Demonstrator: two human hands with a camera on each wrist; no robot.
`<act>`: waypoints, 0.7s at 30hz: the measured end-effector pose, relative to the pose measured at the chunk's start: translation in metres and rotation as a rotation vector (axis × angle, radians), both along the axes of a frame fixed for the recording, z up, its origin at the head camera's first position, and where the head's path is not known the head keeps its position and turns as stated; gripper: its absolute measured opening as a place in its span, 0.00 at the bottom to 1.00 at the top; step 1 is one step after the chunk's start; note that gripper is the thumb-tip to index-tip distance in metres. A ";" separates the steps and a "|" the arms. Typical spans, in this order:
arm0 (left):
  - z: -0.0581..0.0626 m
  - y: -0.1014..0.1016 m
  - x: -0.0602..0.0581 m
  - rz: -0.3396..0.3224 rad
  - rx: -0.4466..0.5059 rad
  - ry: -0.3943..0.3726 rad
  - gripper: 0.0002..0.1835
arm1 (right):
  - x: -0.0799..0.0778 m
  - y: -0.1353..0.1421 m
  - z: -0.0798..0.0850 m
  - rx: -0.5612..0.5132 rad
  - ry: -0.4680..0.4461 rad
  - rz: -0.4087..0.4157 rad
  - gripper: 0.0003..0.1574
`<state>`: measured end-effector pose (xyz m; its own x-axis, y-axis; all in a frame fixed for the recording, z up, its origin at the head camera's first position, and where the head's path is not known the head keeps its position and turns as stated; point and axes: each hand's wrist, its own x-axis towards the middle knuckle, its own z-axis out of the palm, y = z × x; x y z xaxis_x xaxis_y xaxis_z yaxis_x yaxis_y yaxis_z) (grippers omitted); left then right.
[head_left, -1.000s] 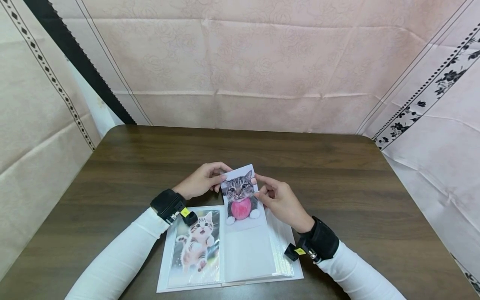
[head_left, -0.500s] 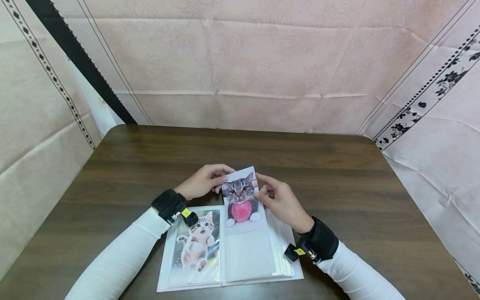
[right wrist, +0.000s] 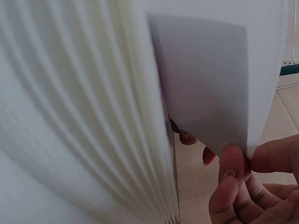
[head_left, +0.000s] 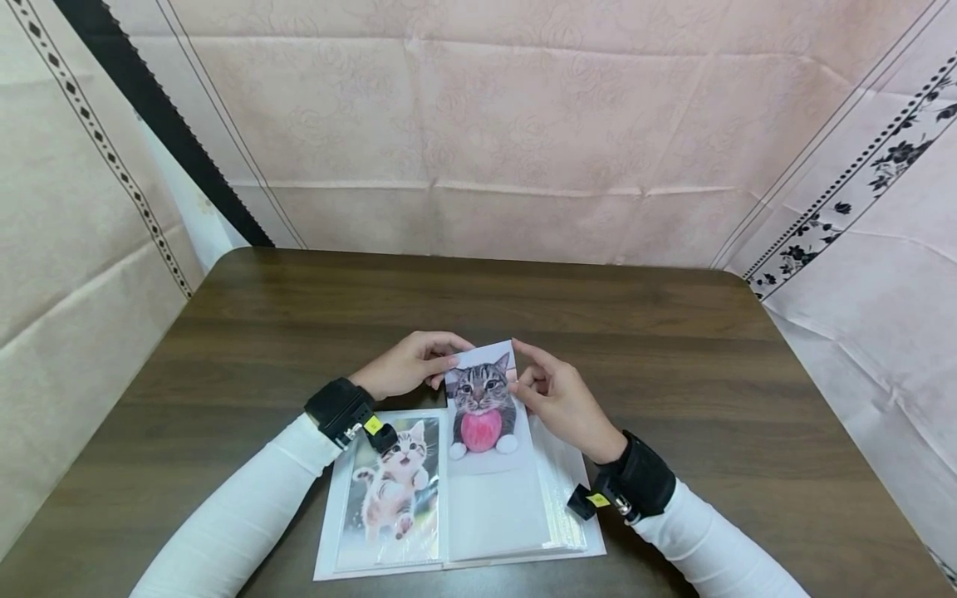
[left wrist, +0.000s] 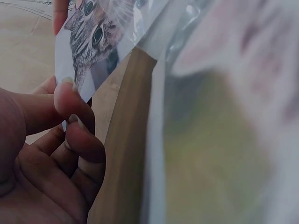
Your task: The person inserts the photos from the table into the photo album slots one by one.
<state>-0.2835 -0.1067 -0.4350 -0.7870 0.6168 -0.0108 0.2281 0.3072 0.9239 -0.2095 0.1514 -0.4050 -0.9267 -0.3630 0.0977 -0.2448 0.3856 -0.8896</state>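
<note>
A photo album [head_left: 326,540] lies open on the table, a picture of a white and tabby kitten [head_left: 392,494] in its left page. A photo print [head_left: 480,390] of a tabby cat with a pink ball is partly inside the clear pocket [head_left: 493,515] of the right page, its top standing out past the album. My left hand [head_left: 409,365] pinches the print's upper left corner; the left wrist view shows thumb and fingers [left wrist: 74,100] at that corner. At the print's right edge my right hand [head_left: 559,404] grips it between thumb and fingers, seen close up [right wrist: 233,161].
More album pages [right wrist: 88,93] fan out beneath the right page. The brown wooden table [head_left: 478,291] extends behind the album to a patterned cloth backdrop [head_left: 478,133]. Both wrists wear black straps with small cameras, the left one [head_left: 383,436] overlapping the kitten picture.
The cat print has slid down a little deeper into the pocket. My left hand has come slightly down and right with it; the right hand has stayed nearly in place.
</note>
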 end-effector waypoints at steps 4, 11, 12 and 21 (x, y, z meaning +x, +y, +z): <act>0.000 0.001 0.001 0.002 -0.001 -0.001 0.15 | 0.001 -0.001 0.001 0.018 0.007 -0.014 0.38; -0.002 0.001 0.003 -0.027 -0.002 0.012 0.15 | 0.005 -0.004 0.006 0.047 -0.014 -0.022 0.37; -0.002 0.001 0.003 -0.028 -0.001 0.019 0.15 | 0.005 -0.004 0.007 0.048 -0.009 -0.020 0.37; 0.000 0.001 0.002 -0.039 -0.024 0.035 0.15 | 0.002 0.000 0.002 0.027 -0.007 -0.006 0.36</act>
